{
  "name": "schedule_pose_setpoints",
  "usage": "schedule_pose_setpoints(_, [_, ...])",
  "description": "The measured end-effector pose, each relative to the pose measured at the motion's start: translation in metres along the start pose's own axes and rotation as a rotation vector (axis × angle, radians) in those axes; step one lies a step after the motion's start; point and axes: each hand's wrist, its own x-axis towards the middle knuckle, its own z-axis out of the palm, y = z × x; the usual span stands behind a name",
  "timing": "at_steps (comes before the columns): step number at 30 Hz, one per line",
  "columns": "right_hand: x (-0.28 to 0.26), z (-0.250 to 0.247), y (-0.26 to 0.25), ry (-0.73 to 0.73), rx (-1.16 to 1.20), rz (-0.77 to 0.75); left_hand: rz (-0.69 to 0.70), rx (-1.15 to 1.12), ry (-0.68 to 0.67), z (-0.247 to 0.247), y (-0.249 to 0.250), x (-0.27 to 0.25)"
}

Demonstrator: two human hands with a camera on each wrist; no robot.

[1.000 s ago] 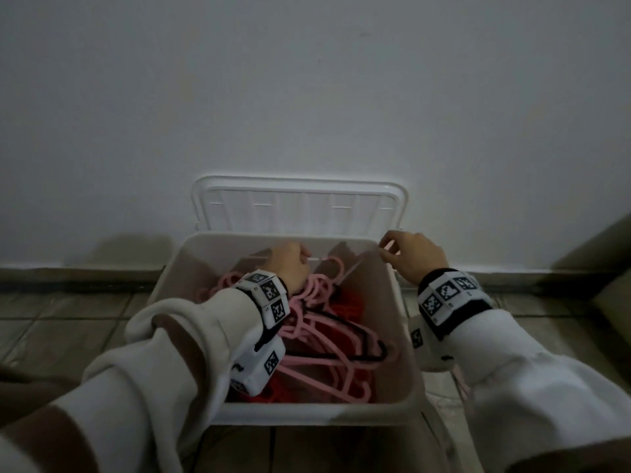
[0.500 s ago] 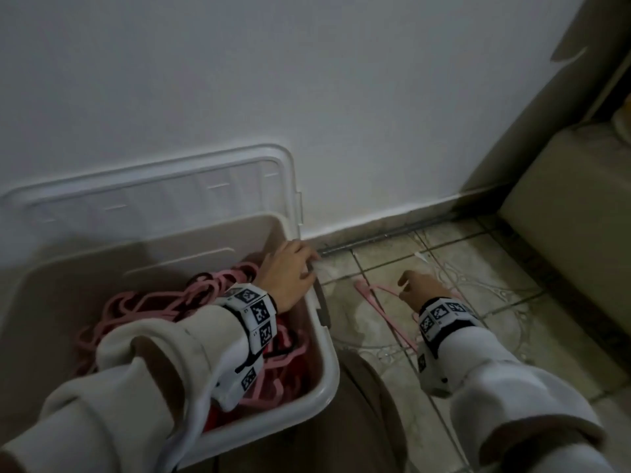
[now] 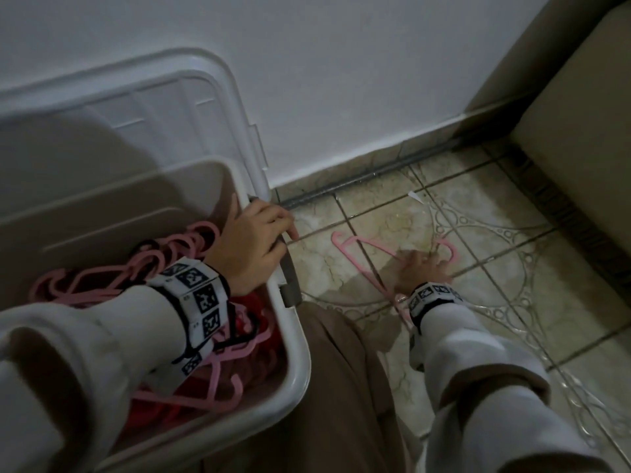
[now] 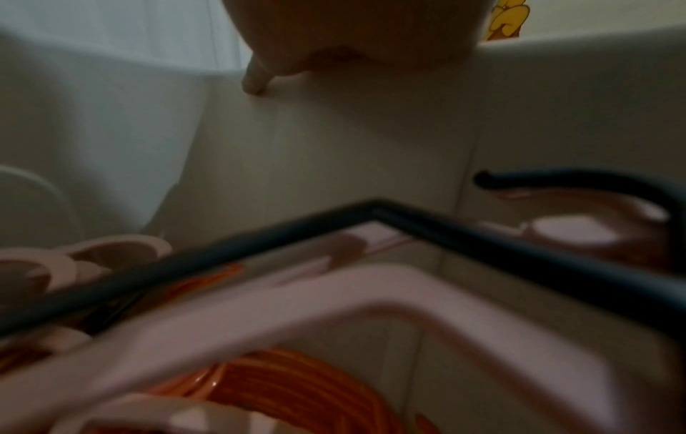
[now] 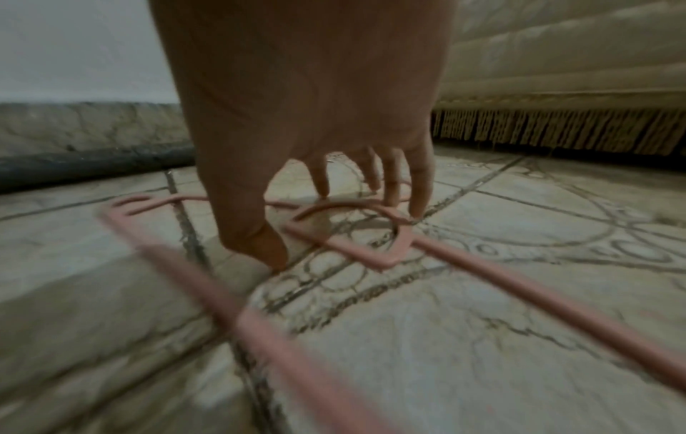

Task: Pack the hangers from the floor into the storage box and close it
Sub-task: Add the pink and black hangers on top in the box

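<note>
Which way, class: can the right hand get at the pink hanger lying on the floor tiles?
Probably yes: the right hand is already down over the pink hanger, fingertips at its hook, nothing between them.

One pink hanger (image 3: 362, 259) lies flat on the floor tiles, right of the box (image 3: 293, 339). Box white, open, lid (image 3: 136, 97) upright against the wall behind it. Inside: tangled pile of pink hangers (image 3: 164, 268), one black (image 4: 371, 211), over red ones.
</note>
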Motion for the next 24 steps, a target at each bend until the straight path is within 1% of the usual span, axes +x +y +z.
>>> schedule_pose_setpoints(2, [-0.002,-0.002,0.0,-0.001,-0.059,0.0,0.002,0.003,-0.003,-0.001,0.001,0.0])
schedule_pose_setpoints(4, [-0.007,0.001,-0.003,0.046,-0.147,-0.027,0.012,0.018,0.011,0.002,0.0,0.0])
schedule_pose_setpoints(7, [-0.018,0.008,-0.003,0.05,-0.319,-0.116,0.003,0.06,0.049,0.005,-0.002,0.0])
schedule_pose_setpoints(9, [-0.026,0.012,0.0,0.031,-0.405,-0.199,-0.016,0.088,0.037,0.005,0.001,-0.001])
schedule_pose_setpoints(12, [-0.039,0.014,0.003,0.067,-0.376,-0.294,-0.079,0.079,-0.033,0.003,0.005,-0.001])
schedule_pose_setpoints(14, [-0.048,0.006,0.005,0.128,-0.358,-0.346,-0.114,0.067,-0.086,0.001,0.008,-0.001])
schedule_pose_setpoints(16, [-0.055,-0.011,0.003,0.2,-0.301,-0.366,-0.128,0.124,-0.174,-0.003,0.009,-0.002])
schedule_pose_setpoints(18, [-0.062,-0.039,-0.002,0.246,-0.25,-0.372,-0.106,0.162,-0.247,-0.009,0.01,-0.004])
schedule_pose_setpoints(21, [-0.074,-0.093,-0.014,0.354,-0.188,-0.397,-0.096,0.08,-0.291,-0.024,0.014,-0.009])
schedule_pose_setpoints(24, [-0.097,-0.151,-0.031,0.514,-0.066,-0.465,-0.094,0.007,-0.305,-0.046,0.022,-0.019])
